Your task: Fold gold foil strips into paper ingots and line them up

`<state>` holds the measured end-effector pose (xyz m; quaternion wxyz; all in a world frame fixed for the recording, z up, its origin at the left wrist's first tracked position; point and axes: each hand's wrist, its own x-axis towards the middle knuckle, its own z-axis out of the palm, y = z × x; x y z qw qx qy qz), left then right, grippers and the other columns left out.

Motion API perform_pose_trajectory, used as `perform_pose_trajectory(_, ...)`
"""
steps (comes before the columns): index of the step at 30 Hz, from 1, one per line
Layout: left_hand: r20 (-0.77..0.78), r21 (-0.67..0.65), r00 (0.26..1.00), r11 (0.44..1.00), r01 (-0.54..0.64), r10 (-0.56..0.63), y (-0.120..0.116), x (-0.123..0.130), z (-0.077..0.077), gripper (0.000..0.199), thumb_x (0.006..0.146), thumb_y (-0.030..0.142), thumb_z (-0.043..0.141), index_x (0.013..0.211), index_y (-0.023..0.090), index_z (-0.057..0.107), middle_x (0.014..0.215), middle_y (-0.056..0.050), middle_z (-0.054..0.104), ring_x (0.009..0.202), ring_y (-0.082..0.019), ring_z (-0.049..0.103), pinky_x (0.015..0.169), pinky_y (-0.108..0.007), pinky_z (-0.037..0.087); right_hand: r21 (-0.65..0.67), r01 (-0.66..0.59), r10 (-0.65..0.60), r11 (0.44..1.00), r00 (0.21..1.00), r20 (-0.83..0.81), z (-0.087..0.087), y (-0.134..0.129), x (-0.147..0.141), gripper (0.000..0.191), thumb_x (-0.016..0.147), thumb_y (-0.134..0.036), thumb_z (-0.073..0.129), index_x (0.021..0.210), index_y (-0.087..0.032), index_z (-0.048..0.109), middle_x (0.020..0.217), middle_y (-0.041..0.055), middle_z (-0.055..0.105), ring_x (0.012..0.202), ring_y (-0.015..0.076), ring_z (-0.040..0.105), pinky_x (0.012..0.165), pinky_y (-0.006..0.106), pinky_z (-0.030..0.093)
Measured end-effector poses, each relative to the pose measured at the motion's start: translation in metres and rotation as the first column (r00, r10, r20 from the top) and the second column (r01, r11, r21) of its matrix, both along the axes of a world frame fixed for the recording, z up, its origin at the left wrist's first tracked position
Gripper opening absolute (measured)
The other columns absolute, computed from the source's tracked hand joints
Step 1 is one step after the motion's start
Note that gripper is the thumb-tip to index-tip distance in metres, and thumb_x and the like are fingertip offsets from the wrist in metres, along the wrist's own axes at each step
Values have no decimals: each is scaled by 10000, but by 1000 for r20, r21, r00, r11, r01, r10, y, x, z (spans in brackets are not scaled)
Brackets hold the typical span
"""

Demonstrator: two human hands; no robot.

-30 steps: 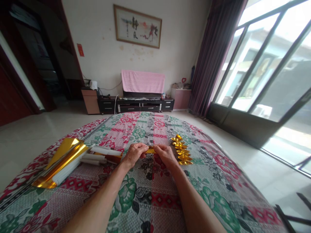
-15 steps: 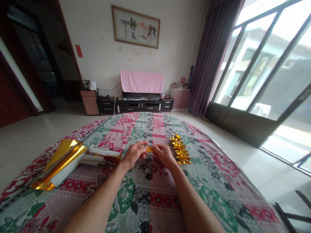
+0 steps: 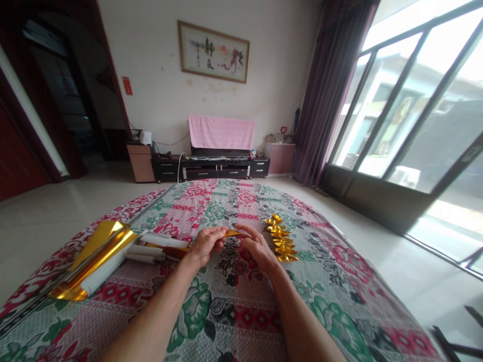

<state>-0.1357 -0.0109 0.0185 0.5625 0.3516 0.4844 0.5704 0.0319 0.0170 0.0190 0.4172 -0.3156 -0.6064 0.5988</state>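
My left hand pinches a small folded piece of gold foil paper between thumb and fingers, above the cloth-covered table. The foil piece points right and narrows to a tip. Beside that tip is my right hand, its fingers apart and holding nothing; whether a fingertip touches the foil, I cannot tell. Just right of my right hand, several folded gold foil pieces with pointed ends lie in a row on the tablecloth.
Rolled gold foil sheets with white backs lie at the left of the table, beside smaller white-backed rolls. The patterned tablecloth covers the round table. A low black cabinet stands beyond it; dark bars show at lower right.
My right hand has loosened from the foil piece and its fingers have spread. More of the foil now shows, still pinched in my left hand. The view has tilted slightly upward.
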Motion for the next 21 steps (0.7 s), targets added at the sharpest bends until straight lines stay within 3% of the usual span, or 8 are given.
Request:
perform_pose_trajectory(2, 4, -20, 1000, 999, 31, -31, 0, 0, -1, 321, 620, 283, 696, 894, 121, 652, 562, 17, 586, 408, -29, 474, 386, -132, 344, 63, 6, -6, 998, 1000, -14, -1, -1, -2, 409, 667, -246, 589, 1073, -203, 606, 888, 30, 660, 624, 110, 551, 570, 220, 437)
perform_pose_trajectory(6, -67, -39, 994, 996, 85, -87, -1, 2, -1, 285, 635, 322, 682, 844, 128, 664, 568, 12, 594, 418, -44, 484, 389, -150, 334, 195, 64, -65, 979, 998, -2, -3, 0, -5, 221, 685, -343, 625, 833, -190, 687, 982, 36, 654, 885, 181, 565, 719, 255, 443)
perform_pose_trajectory(12, -378, 41, 926, 999, 31, -13, -6, 11, 6, 340, 717, 476, 568, 760, 157, 677, 634, -30, 641, 474, -114, 556, 404, -199, 348, 91, 72, -73, 993, 997, 11, -8, 4, -6, 314, 700, -430, 628, 847, -157, 680, 760, 15, 665, 593, 108, 526, 578, 220, 411)
perform_pose_trajectory(15, -500, 139, 866, 989, 51, 26, -8, 12, 7, 337, 732, 459, 550, 804, 161, 691, 700, -44, 669, 500, -126, 564, 438, -217, 375, 80, 96, -96, 992, 995, -10, -7, 4, -6, 280, 700, -403, 637, 827, -158, 679, 749, 13, 665, 612, 114, 538, 586, 218, 411)
perform_pose_trajectory(21, -595, 261, 802, 958, 121, 61, -5, 8, -1, 266, 721, 393, 564, 810, 171, 681, 716, -24, 661, 613, -144, 569, 564, -231, 433, 96, 58, -57, 994, 998, -13, -8, 4, -9, 258, 700, -379, 634, 805, -147, 675, 675, -1, 632, 592, 101, 514, 563, 204, 390)
